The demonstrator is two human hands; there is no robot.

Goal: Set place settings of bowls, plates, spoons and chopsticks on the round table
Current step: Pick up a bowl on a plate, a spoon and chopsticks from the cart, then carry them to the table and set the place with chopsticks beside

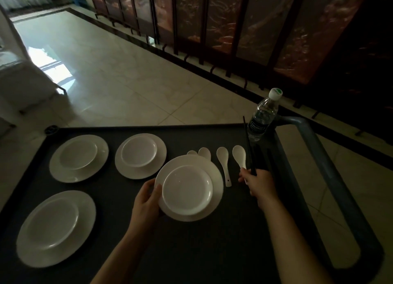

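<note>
My left hand (147,200) grips the left rim of a white plate (215,183) with a smaller dish (187,190) stacked on it, held above the dark cart top (191,251). My right hand (258,183) holds a white spoon (239,155) and dark chopsticks (247,143) together, their ends pointing away from me. Another white spoon (223,162) lies on the cart just left of that hand. Two more spoons (205,152) peek out behind the held plate. Three other plate-and-dish sets (78,158) (140,156) (55,228) rest on the cart's left half.
A water bottle (263,115) stands at the cart's far right corner beside the blue-grey handle (319,160). More dark chopsticks (260,156) lie near the right edge. A folding screen (234,17) lines the tiled floor (127,70) beyond. White furniture (21,81) stands at the left.
</note>
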